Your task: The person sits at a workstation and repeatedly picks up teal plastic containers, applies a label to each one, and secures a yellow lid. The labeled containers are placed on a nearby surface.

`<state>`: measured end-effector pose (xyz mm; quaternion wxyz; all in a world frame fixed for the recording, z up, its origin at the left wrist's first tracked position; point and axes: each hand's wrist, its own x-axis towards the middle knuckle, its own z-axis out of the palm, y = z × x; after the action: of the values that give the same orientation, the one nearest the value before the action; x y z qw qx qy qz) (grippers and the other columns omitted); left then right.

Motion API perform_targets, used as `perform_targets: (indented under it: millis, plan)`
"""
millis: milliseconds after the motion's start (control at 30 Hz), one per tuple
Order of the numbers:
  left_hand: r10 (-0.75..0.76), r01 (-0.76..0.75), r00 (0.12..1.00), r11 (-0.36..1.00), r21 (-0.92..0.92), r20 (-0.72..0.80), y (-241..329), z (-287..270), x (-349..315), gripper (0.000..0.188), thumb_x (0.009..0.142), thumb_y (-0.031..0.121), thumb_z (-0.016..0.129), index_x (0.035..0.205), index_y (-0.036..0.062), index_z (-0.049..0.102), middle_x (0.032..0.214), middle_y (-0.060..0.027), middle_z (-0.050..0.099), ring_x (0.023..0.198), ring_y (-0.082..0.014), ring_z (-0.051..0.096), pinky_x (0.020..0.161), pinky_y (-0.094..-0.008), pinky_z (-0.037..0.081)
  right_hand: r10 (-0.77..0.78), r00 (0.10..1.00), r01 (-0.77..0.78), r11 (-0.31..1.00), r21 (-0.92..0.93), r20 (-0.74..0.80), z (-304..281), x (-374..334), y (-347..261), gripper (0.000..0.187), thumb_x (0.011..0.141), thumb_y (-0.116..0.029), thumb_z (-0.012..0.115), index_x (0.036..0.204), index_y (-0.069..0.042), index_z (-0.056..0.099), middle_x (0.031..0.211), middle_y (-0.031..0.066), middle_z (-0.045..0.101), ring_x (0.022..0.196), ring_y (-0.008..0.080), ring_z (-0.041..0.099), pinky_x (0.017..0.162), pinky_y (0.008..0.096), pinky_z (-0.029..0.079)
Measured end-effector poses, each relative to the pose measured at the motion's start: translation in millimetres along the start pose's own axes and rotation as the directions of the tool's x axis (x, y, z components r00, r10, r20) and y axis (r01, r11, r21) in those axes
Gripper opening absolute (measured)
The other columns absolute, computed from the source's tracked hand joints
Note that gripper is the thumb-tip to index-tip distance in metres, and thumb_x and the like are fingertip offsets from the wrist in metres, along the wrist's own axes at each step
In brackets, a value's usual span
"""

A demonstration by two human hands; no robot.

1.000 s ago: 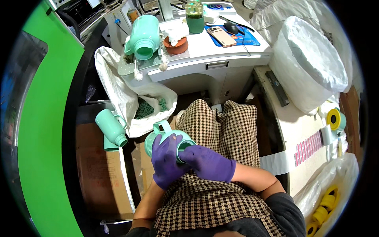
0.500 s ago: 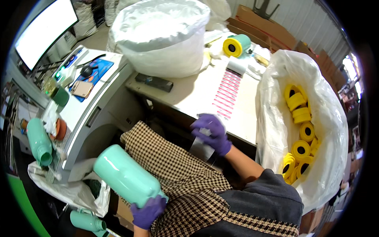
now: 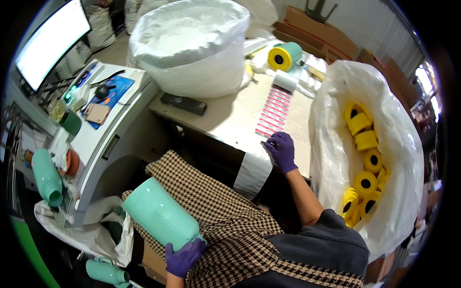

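My left hand (image 3: 185, 257), in a purple glove, grips a mint-green plastic jug (image 3: 161, 213) by its narrower end. The jug lies tilted above my checked apron (image 3: 201, 192), its broad end toward the upper left. On the table, my gloved right hand (image 3: 282, 151) has its fingertips pinched at the near end of a strip of red-and-white labels (image 3: 274, 113). Whether a label has come loose between those fingers is too small to make out. From the table edge beside this hand, pale backing paper (image 3: 253, 175) hangs down.
A big white lined sack (image 3: 192, 72) stands behind a dark block (image 3: 184, 103). Yellow ring-shaped lids (image 3: 366, 182) fill part of a clear plastic bag (image 3: 331, 144) at right. A jug with a yellow lid (image 3: 283, 56) lies at the back. Left are a desk (image 3: 108, 129) and another jug (image 3: 46, 177).
My right hand has moved right and forward from over the table edge to the label strip. More backing paper hangs down. The jug has turned slightly and shifted a little right in my left hand.
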<state>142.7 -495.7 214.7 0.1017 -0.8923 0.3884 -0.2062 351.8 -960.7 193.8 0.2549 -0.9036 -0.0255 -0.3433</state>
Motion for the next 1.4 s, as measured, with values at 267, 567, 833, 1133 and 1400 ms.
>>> perform_targets:
  millis: [267, 567, 833, 1133, 1400]
  plan:
    - [0.229, -0.411, 0.792, -0.485, 0.772, 0.566, 7.5, 28.5, -26.5, 0.093, 0.087, 0.055, 0.064, 0.154, 0.0042, 0.026, 0.160, -0.0194, 0.024, 0.147, -0.0350, 0.023, 0.126, -0.0454, 0.018, -0.331, 0.843, -0.200, 0.539, 0.818, 0.424, 39.9, 44.0, -228.4, 0.011, 0.089, -0.012, 0.073, 0.094, -0.002, 0.071, 0.101, 0.0081, 0.065, 0.092, 0.0180, 0.061, 0.084, 0.0316, 0.050]
    - [0.070, -0.120, 0.992, 0.782, 0.611, 0.105, 15.2, 43.2, -37.7, 0.063, 0.101, 0.044, 0.052, 0.152, 0.0151, 0.032, 0.152, -0.0051, 0.039, 0.139, -0.0227, 0.037, 0.119, -0.0446, 0.029, -0.432, 0.392, -0.602, 0.547, 0.581, 0.812, 86.9, 47.5, -300.9, 0.021, 0.091, -0.022, 0.073, 0.093, -0.001, 0.071, 0.087, 0.0088, 0.065, 0.084, 0.0165, 0.062, 0.078, 0.0315, 0.051]
    - [-0.200, 0.185, 0.944, 0.979, -0.081, -0.261, 1.7, 7.0, -29.2, 0.050, 0.093, 0.051, 0.061, 0.137, 0.0276, 0.054, 0.148, 0.0056, 0.046, 0.144, -0.0211, 0.036, 0.111, -0.0568, 0.036, -0.400, 0.785, 0.004, 0.767, 0.641, 0.474, 119.2, 40.2, -319.1, 0.057, 0.084, -0.030, 0.081, 0.125, -0.001, 0.055, 0.110, 0.0132, 0.052, 0.091, 0.0168, 0.058, 0.073, 0.0323, 0.052]
    - [-0.915, 0.608, -0.356, -0.075, -0.790, -0.187, 36.6, -87.0, -114.1, 0.065, 0.088, 0.021, 0.068, 0.141, 0.0020, 0.036, 0.144, -0.0184, 0.044, 0.125, -0.0334, 0.052, 0.106, -0.0469, 0.043, -0.861, 0.509, 0.595, 0.333, 0.732, -0.021, 167.0, 89.3, -464.8, 0.052, 0.081, -0.019, 0.074, 0.131, -0.016, 0.060, 0.095, 0.0136, 0.058, 0.088, 0.0313, 0.062, 0.073, 0.0430, 0.051]
    - [-0.645, 0.431, -0.663, 0.089, -0.898, -0.382, -11.3, -115.6, -131.5, 0.060, 0.097, 0.021, 0.065, 0.148, 0.0081, 0.036, 0.148, -0.0172, 0.041, 0.124, -0.0340, 0.053, 0.098, -0.0471, 0.051, -0.953, 0.301, 0.861, 0.265, 0.434, -0.015, 298.1, 94.0, -598.7, 0.026, 0.088, -0.018, 0.061, 0.114, -0.018, 0.064, 0.089, 0.0073, 0.060, 0.080, 0.0273, 0.065, 0.068, 0.0427, 0.050]
